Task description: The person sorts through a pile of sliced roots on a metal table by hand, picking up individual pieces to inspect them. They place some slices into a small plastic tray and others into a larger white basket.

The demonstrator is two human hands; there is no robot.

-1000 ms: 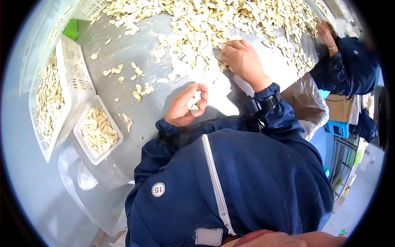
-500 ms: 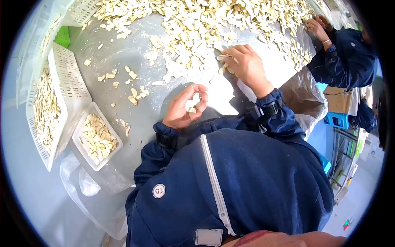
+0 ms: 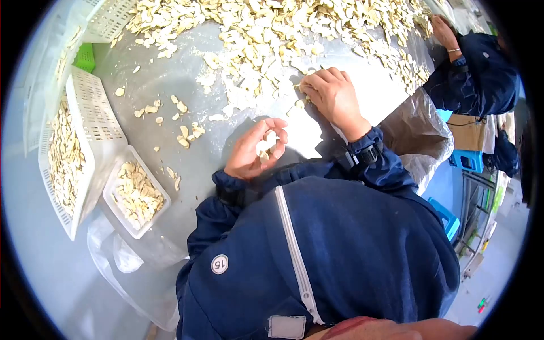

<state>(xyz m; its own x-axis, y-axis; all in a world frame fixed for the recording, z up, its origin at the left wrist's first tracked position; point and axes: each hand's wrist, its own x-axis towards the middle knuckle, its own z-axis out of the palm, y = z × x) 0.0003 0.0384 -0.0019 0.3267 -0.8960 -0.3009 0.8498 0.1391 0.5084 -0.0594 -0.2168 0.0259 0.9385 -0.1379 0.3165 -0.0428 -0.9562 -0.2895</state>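
Note:
My left hand (image 3: 256, 149) is curled, palm up, around a few pale dried slices (image 3: 264, 146), just above the metal table in front of my jacket. My right hand (image 3: 335, 102) is at the near edge of a big heap of cream-coloured dried slices (image 3: 266, 42). Its fingers are bent and pressed together, pointing down and left, with their tips hiding whatever is between them. A few loose slices (image 3: 300, 104) lie just below those fingertips on a bright patch of the table.
Left stand a white perforated basket (image 3: 102, 113) and a small white tray (image 3: 134, 231), both holding slices. Scattered pieces (image 3: 184, 136) dot the metal table (image 3: 164, 73). A clear plastic bag (image 3: 419, 127) hangs at the right edge, near a co-worker's sleeve (image 3: 481, 73).
My right hand has shifted slightly down and left, its fingers drawing closer together. The left hand keeps its curled hold. One co-worker's hand has moved up.

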